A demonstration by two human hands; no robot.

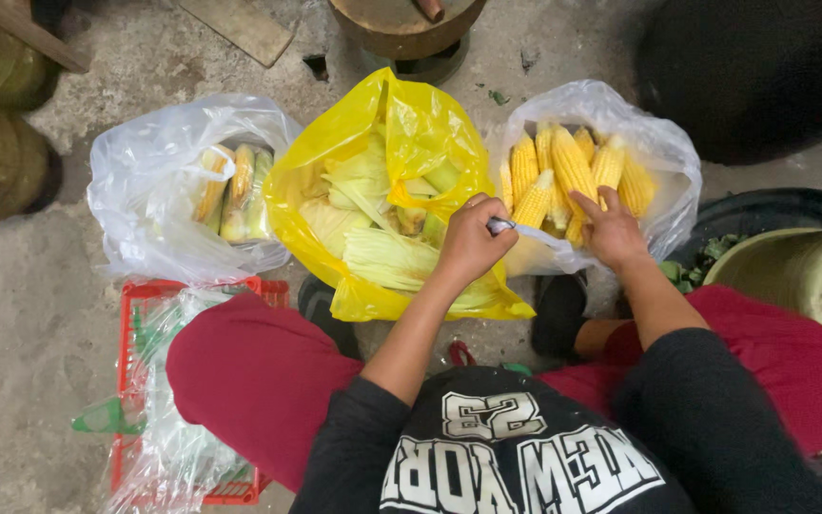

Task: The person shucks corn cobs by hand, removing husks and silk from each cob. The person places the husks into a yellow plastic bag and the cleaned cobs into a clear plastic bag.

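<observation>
On a grey concrete floor, the left hand pinches the rim of a clear plastic bag of peeled yellow corn cobs. The right hand rests open-fingered on the cobs. Left of it sit a yellow bag of pale green husks, then a clear bag of unpeeled cobs above a red plastic crate.

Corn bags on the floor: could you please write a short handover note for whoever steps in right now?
Left hand: gripping the rim of the clear bag on the right.
Right hand: open, fingers on the husked corn cobs inside that bag.
Yellow bag, middle: holds pale husks.
Clear bag on the left: cobs partly in husk.
Red basket by the left knee.
Done: many cobs are husked. Left: the cobs in the left bag.
</observation>
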